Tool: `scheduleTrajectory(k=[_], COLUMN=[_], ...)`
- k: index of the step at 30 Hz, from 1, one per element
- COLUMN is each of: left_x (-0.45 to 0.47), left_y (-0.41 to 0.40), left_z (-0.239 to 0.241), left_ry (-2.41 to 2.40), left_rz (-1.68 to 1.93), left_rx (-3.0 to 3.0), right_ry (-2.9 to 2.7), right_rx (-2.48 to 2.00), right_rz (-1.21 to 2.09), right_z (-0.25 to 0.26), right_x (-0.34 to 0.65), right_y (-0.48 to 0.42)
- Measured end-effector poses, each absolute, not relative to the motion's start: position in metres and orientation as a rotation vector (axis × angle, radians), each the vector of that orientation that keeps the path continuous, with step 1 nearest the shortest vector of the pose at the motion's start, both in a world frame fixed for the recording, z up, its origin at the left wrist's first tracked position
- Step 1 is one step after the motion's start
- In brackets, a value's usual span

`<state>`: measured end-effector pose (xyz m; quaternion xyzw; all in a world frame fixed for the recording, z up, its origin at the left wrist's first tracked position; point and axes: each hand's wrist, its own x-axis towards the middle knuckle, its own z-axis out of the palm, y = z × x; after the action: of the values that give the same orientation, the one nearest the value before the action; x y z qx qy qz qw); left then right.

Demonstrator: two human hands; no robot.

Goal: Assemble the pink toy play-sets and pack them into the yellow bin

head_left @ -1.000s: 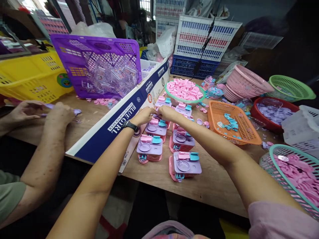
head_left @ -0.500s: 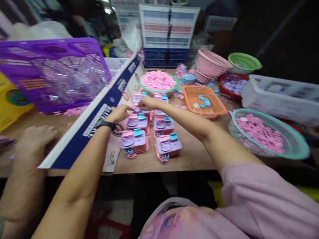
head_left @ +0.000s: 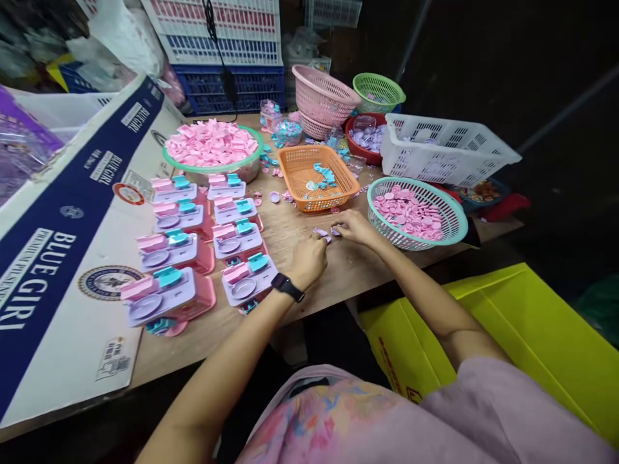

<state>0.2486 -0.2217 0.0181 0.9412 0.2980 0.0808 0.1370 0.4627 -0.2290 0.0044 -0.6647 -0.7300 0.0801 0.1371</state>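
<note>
My left hand [head_left: 310, 258], with a black watch on the wrist, is low over the table, fingers curled together at small flat purple pieces [head_left: 322, 232]. Facing it, my right hand [head_left: 356, 227] pinches another small purple piece [head_left: 334, 232] between thumb and fingers. To the left of both hands stand two rows of toy sets [head_left: 169, 293], with purple tops carrying pink and turquoise parts and a round purple dish. Their bases are pink.
A printed cardboard sheet [head_left: 62, 270] leans along the left. Behind are a basin of pink parts [head_left: 213, 145] and an orange basket [head_left: 316, 193]. On the right stand a turquoise basket [head_left: 457, 222] of pink discs and a white crate [head_left: 449, 151]. A yellow box [head_left: 522, 335] sits below the table edge.
Both hands have left the back of the toy rows and come right and nearer, to the purple pieces on the table. The view has turned right; the other person's arm is out of sight.
</note>
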Motion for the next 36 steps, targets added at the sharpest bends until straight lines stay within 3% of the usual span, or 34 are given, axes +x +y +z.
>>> scheduleTrajectory(k=[5, 10, 16, 21, 27, 36], left_x=[0.282, 0.257, 0.161, 0.079, 0.052, 0.064], left_y=[-0.22, -0.234, -0.197, -0.117, -0.071, -0.051], left_z=[-0.008, 0.013, 0.073, 0.078, 0.05, 0.042], left_ry=[1.043, 1.052, 1.237, 1.413, 1.379, 1.288], left_rz=[0.101, 0.092, 0.592, 0.885, 0.836, 0.843], left_rx=[2.748, 2.789, 2.783, 2.613, 2.57, 2.397], right_ry=[-2.24, -2.247, -2.158, -2.378, -2.842, -3.017], right_rx=[-1.905, -1.862, -1.314, -0.985, -1.128, -1.21], right_rz=[0.236, 0.195, 0.037, 0.043, -0.053, -0.069], right_z=[-0.019, -0.02, 0.016, 0.047, 0.056, 0.067], right_x=[0.444, 0.435, 0.392, 0.315, 0.257, 0.257], right_y=[-0.222, -0.213, -0.179, -0.102, -0.045, -0.048])
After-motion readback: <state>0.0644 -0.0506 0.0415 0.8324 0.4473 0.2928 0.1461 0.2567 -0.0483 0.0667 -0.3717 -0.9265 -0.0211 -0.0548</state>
